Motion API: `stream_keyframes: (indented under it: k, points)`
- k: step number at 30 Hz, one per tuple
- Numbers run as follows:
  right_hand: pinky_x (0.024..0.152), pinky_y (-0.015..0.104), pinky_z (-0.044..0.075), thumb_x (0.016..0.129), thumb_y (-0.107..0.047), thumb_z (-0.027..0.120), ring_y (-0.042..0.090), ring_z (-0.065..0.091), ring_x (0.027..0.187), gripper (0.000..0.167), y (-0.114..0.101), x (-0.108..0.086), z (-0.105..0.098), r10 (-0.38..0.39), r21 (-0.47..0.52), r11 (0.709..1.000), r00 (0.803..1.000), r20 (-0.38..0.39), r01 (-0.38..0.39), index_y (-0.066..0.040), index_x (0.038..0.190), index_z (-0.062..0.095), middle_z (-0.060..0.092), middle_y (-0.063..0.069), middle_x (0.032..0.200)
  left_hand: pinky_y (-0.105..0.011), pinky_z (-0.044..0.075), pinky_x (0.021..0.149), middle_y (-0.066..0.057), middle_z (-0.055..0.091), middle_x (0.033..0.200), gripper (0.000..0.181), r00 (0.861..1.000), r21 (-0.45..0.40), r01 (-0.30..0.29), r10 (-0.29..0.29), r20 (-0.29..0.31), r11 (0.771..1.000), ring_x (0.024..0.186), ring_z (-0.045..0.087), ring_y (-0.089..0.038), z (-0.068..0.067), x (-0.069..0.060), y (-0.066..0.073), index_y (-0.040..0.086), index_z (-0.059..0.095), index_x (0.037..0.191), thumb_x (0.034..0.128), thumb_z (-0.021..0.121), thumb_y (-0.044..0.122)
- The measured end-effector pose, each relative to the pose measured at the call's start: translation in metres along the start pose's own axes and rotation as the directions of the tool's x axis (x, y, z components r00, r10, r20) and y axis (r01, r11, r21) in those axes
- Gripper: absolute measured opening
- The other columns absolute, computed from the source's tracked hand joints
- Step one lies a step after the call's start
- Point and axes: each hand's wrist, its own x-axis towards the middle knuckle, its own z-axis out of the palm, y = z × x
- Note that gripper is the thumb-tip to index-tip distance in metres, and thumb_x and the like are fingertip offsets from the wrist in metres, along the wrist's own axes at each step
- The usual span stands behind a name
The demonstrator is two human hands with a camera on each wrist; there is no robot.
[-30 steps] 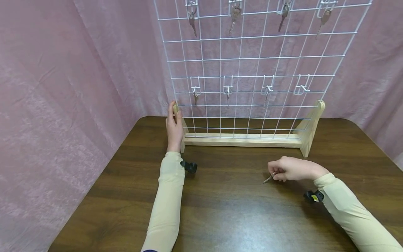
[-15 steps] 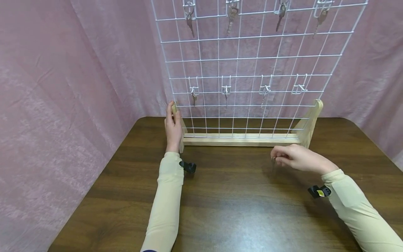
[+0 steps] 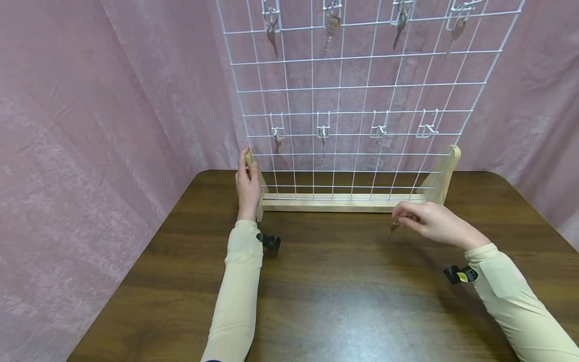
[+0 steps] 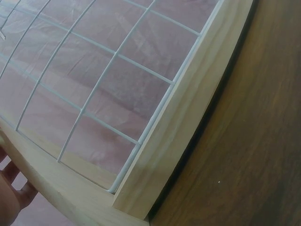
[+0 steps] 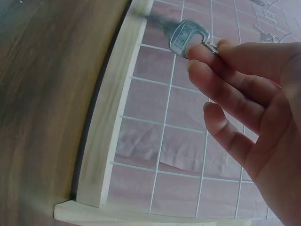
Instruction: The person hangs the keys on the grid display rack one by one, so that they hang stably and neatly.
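In the head view my right hand [image 3: 427, 221] pinches a key [image 3: 394, 226] by its small ring, in front of the rack's wooden base bar [image 3: 334, 205]. The right wrist view shows the key [image 5: 186, 37] hanging from thumb and index finger, its blade blurred. My left hand [image 3: 248, 191] holds the left wooden side piece [image 3: 261, 188] of the stand, thumb and fingers on either side. A white wire grid [image 3: 357, 89] stands upright in the base. Keys hang from the upper hooks and from the left three lower hooks; the rightmost lower hook [image 3: 426, 130] is bare.
The brown wooden table [image 3: 334, 291] spreads in front of the rack. At the rack's right end stands another wooden side piece [image 3: 445, 173]. Pink curtains [image 3: 135, 100] hang behind and to the left.
My right hand has lifted the key off the tabletop area and moved it forward toward the rack's right end. The left hand keeps its place on the side piece.
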Motion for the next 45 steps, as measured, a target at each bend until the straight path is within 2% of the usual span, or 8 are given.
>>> stream_keyframes:
  k: [6, 12, 18, 27, 32, 34, 40, 45]
  points:
    - [0.063, 0.023, 0.051, 0.08, 0.004, 0.072, -0.002, 0.061, 0.075, 0.024, 0.001, 0.0, -0.006, 0.004, -0.052, 0.999, 0.997, -0.072, -0.007, -0.013, 0.096, 0.066, 0.071, -0.006, 0.083, -0.043, 0.045, 0.084, -0.017, 0.052, 0.124, 0.041, 1.0, -0.012, 0.013, -0.013, 0.006, 1.0, 0.108, 0.045, -0.026, 0.0, 0.0, 0.0, 0.046, 0.036, 0.142, 0.1021, 0.042, 0.043]
    - [0.059, 0.021, 0.046, 0.078, 0.003, 0.074, -0.004, 0.055, 0.072, 0.029, -0.002, -0.001, -0.018, 0.073, -0.088, 0.993, 0.989, -0.127, -0.085, -0.017, 0.096, 0.066, 0.069, -0.01, 0.083, -0.044, 0.045, 0.085, -0.017, 0.052, 0.126, 0.041, 1.0, -0.009, 0.015, -0.015, 0.006, 1.0, 0.11, 0.045, -0.027, 0.0, 0.001, 0.0, 0.045, 0.036, 0.143, 0.1024, 0.042, 0.042]
    - [0.058, 0.016, 0.041, 0.078, 0.005, 0.073, -0.006, 0.048, 0.065, 0.028, -0.001, -0.003, -0.035, 0.087, -0.119, 0.986, 0.976, -0.199, -0.112, -0.015, 0.095, 0.067, 0.069, -0.005, 0.082, -0.045, 0.044, 0.087, -0.016, 0.053, 0.128, 0.041, 1.0, -0.002, 0.007, -0.007, 0.004, 1.0, 0.111, 0.044, -0.026, 0.0, 0.001, -0.002, 0.044, 0.036, 0.143, 0.1027, 0.042, 0.04]
    - [0.059, 0.013, 0.039, 0.073, 0.013, 0.07, -0.011, 0.044, 0.065, 0.03, -0.003, 0.019, -0.077, -0.044, -0.189, 0.982, 0.961, -0.273, -0.009, -0.009, 0.092, 0.068, 0.071, 0.0, 0.081, -0.047, 0.045, 0.089, -0.016, 0.053, 0.13, 0.041, 1.0, 0.012, 0.021, -0.021, 0.007, 1.0, 0.113, 0.045, -0.028, 0.001, 0.002, -0.002, 0.045, 0.036, 0.143, 0.1026, 0.042, 0.04]
    - [0.059, 0.013, 0.035, 0.077, 0.013, 0.068, -0.013, 0.038, 0.066, 0.026, -0.003, 0.034, -0.103, -0.052, -0.216, 0.976, 0.943, -0.33, -0.021, -0.005, 0.095, 0.068, 0.07, 0.004, 0.081, -0.043, 0.044, 0.085, -0.017, 0.054, 0.124, 0.041, 1.0, 0.006, 0.01, -0.01, 0.001, 1.0, 0.108, 0.045, -0.027, 0.0, 0.004, -0.001, 0.043, 0.036, 0.143, 0.1027, 0.043, 0.039]
    - [0.059, 0.012, 0.034, 0.08, 0.011, 0.068, -0.014, 0.037, 0.065, 0.023, -0.004, 0.039, -0.111, -0.018, -0.208, 0.976, 0.931, -0.365, -0.063, -0.005, 0.097, 0.068, 0.068, -0.001, 0.081, -0.042, 0.043, 0.084, -0.017, 0.055, 0.123, 0.041, 1.0, 0.006, 0.0, 0.0, -0.007, 1.0, 0.107, 0.045, -0.027, 0.0, 0.004, -0.001, 0.041, 0.037, 0.143, 0.1028, 0.043, 0.038]
    - [0.06, 0.01, 0.03, 0.084, 0.008, 0.067, -0.017, 0.036, 0.067, 0.016, -0.004, 0.044, -0.121, 0.064, -0.173, 0.972, 0.887, -0.458, -0.16, -0.003, 0.095, 0.069, 0.048, -0.036, 0.084, -0.043, 0.042, 0.085, -0.016, 0.057, 0.122, 0.04, 1.0, 0.017, -0.012, 0.012, -0.012, 1.0, 0.107, 0.045, -0.027, 0.0, 0.005, -0.001, 0.039, 0.038, 0.142, 0.103, 0.043, 0.036]
    - [0.066, 0.005, 0.03, 0.087, 0.006, 0.064, -0.021, 0.036, 0.07, 0.012, 0.004, 0.048, -0.114, 0.104, -0.144, 0.968, 0.851, -0.515, -0.206, -0.001, 0.095, 0.069, 0.042, -0.046, 0.087, -0.044, 0.042, 0.085, -0.016, 0.058, 0.12, 0.04, 1.0, 0.006, -0.02, 0.02, -0.017, 1.0, 0.107, 0.045, -0.027, 0.002, 0.003, -0.002, 0.038, 0.039, 0.143, 0.1029, 0.044, 0.035]
